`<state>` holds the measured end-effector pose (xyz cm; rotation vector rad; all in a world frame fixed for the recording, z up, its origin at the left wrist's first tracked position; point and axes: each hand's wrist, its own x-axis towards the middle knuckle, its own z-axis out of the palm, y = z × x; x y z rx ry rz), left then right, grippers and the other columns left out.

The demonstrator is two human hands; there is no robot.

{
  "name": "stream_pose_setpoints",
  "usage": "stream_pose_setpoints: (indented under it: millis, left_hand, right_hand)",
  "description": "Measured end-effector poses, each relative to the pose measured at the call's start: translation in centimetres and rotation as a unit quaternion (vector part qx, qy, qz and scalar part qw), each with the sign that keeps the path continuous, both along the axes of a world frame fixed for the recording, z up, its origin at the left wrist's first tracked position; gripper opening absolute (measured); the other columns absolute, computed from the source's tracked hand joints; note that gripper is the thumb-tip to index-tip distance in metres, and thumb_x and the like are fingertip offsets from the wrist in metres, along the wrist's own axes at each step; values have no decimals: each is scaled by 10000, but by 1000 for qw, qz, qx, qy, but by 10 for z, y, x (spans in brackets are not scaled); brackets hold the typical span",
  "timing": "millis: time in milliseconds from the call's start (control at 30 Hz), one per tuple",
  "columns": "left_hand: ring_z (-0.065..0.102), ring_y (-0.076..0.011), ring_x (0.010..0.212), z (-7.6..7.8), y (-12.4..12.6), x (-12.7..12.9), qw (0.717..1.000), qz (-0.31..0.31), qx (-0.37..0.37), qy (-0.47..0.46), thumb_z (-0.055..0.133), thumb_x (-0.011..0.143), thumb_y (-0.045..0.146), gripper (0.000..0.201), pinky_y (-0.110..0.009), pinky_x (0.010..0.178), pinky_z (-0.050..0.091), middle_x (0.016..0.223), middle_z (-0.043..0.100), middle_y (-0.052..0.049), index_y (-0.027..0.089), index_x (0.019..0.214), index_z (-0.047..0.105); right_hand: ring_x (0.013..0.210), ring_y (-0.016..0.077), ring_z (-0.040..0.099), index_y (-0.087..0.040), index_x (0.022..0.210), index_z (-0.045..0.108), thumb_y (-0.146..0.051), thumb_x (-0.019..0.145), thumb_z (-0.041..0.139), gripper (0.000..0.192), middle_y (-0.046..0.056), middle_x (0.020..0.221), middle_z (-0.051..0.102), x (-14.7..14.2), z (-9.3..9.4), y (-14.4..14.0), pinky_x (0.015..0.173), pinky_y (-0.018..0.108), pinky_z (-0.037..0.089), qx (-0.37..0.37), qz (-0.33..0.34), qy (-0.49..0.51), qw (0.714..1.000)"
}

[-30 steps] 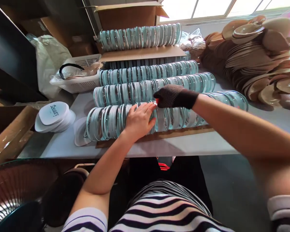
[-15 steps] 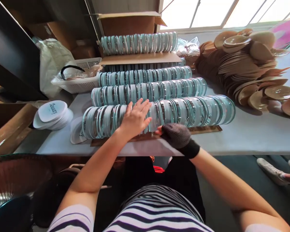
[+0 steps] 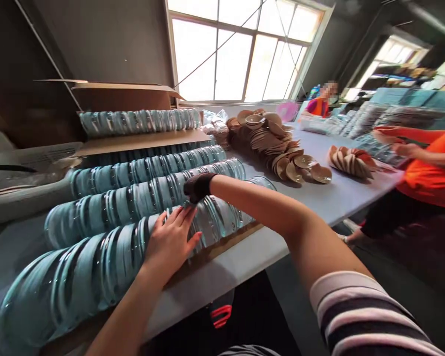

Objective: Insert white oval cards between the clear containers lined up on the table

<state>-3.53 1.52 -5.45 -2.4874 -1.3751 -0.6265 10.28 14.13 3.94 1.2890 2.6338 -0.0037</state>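
Note:
Round clear discs with teal rims stand on edge in long rows, and the front row (image 3: 122, 262) runs diagonally across the table. Across the top of that row lies my left hand (image 3: 172, 237), bare, its fingers stretched out and the thumb apart. My right hand (image 3: 198, 188), in a dark fingerless mesh glove, is just beyond the left fingertips, between the front row and the second row (image 3: 144, 195). Its fingers are mostly hidden, so I cannot make out a grip. A brown strip (image 3: 222, 242) shows beneath the front row.
More disc rows (image 3: 141, 121) and a cardboard flap (image 3: 144, 142) lie behind. Brown shallow dishes (image 3: 267, 141) are heaped right of the rows, with a smaller pile (image 3: 350, 160) farther right. A co-worker in orange (image 3: 437, 163) stands at the table's right; another person (image 3: 317, 106) is farther back.
The view has swung to the right and up. My right hand has moved from the row's near side to its far side. My left hand still lies on the row.

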Motion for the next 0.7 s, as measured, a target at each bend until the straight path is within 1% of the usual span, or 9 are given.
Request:
stream_pose_setpoints:
  millis: [67,133,233,300,400,500,600,667,700]
  left_hand:
    - [493,-303,1360,-1,1,-1,1000,-4,1,1,454,972,397,524,-555,1089,375,1463,549,-92,223,1466,462]
    - [493,-307,1360,-1,1,-1,1000,-4,0,2,447,972,397,517,-557,1088,364,1454,557,-102,219,1456,470]
    - [492,-300,1361,1,-2,-1,1000,-1,-9,-5,450,970,415,513,-550,1104,339,1475,537,-89,243,1453,467]
    - [483,-283,1370,4,-5,0,1000,3,-23,-9,459,969,425,514,-535,1123,322,1495,517,-76,256,1455,462]
    - [460,-262,1390,9,-7,1,999,16,-46,-9,479,961,431,516,-509,1150,300,1506,506,-69,253,1445,474]
    - [443,-251,1401,11,-6,2,997,30,-65,-8,502,949,439,528,-495,1172,276,1518,495,-55,254,1442,479]
    - [425,-240,1414,14,-8,2,996,41,-81,-2,502,950,446,539,-489,1189,257,1533,476,-43,255,1453,464]
    - [412,-236,1423,18,-9,2,995,43,-93,6,497,956,450,546,-486,1197,251,1543,464,-42,250,1462,449]
    - [405,-237,1428,21,-10,2,994,44,-100,11,497,958,452,550,-488,1200,250,1546,460,-45,246,1465,444]
  right_hand:
    - [953,192,633,-222,954,741,-247,849,596,181,39,976,750,-1,-1,-7,858,336,471,12,8,-26,1000]
    - [1000,217,626,-237,994,738,-246,851,558,230,46,1056,743,6,-2,-19,845,341,456,32,19,-35,999]
    - [927,203,634,-243,1018,726,-336,889,490,284,55,1051,737,29,-10,-49,758,302,436,81,29,25,996]
    - [879,199,638,-227,1055,718,-352,898,465,323,64,1022,735,46,-24,-75,704,290,406,111,30,82,990]
    - [814,209,641,-192,1038,727,-354,928,437,351,95,949,736,65,-57,-112,657,307,358,139,12,127,982]
    - [743,213,638,-188,941,753,-370,944,442,360,100,832,734,73,-103,-139,631,317,331,153,-9,150,977]
    - [761,218,649,-204,913,776,-329,914,510,293,95,858,751,73,-148,-154,647,313,341,151,-27,159,975]
    - [802,223,659,-218,918,786,-300,906,529,270,90,919,761,72,-168,-158,674,311,355,161,-41,167,972]
    - [818,224,661,-220,927,789,-303,907,535,267,90,943,762,73,-172,-159,685,309,361,166,-42,173,970]
